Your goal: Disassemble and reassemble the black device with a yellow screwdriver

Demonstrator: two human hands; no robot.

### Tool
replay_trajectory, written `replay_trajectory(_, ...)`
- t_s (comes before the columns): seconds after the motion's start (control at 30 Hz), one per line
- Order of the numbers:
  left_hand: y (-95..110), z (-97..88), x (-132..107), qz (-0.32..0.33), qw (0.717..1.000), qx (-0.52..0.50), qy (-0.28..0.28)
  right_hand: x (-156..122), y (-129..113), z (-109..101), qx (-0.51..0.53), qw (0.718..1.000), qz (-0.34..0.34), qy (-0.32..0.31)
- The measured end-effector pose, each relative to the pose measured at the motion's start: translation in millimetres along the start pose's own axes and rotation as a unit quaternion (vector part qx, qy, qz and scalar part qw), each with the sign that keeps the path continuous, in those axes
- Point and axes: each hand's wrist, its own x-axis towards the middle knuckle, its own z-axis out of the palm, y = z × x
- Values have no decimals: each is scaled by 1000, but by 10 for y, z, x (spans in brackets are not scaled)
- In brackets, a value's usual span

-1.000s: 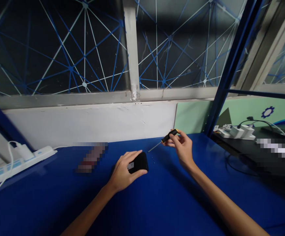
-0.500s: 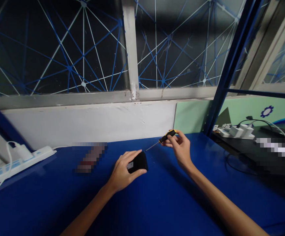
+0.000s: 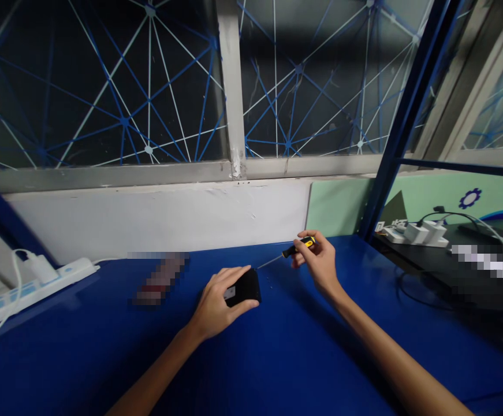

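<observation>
A small black box-shaped device with a pale label rests on the blue table. My left hand grips it from the left, fingers along its far side and thumb on the near side. In my right hand is a screwdriver with a black and yellow handle. Its thin shaft slants down leftward, and the tip meets the far right corner of the device. Whether it sits in a screw is too small to tell. A few tiny specks lie on the table just right of the device.
At the left edge lies a white power strip with a plug and cable. A blurred-out reddish-brown object lies left of my left hand. On the right, a black surface holds another power strip and cables. A blue post rises at the back right.
The screwdriver handle has turned in my right hand, showing more yellow, and my right fingers have shifted around it. The device and my left hand have stayed in place.
</observation>
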Motion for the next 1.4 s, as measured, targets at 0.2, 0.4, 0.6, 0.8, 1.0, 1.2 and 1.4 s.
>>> replay_trajectory(0.2,-30,13,-13,7,999,35,-16,74,-10,-99,-31,992,65,-108)
replay_trajectory(0.4,-69,25,-26,22,997,58,-40,193,72,-331,-49,953,159,-252)
replay_trajectory(0.6,-129,51,-52,24,992,85,-87,248,278,-463,-208,910,165,-318)
replay_trajectory(0.8,-189,66,-56,24,988,96,-114,248,313,-488,-210,892,205,-344)
replay_trajectory(1.0,-144,55,-55,-7,984,107,-146,258,406,-518,-189,891,195,-364)
replay_trajectory(1.2,-99,28,-54,-11,981,113,-156,255,467,-492,-308,874,104,-361)
replay_trajectory(1.4,-78,18,-60,-10,981,112,-159,254,449,-544,-244,865,179,-400)
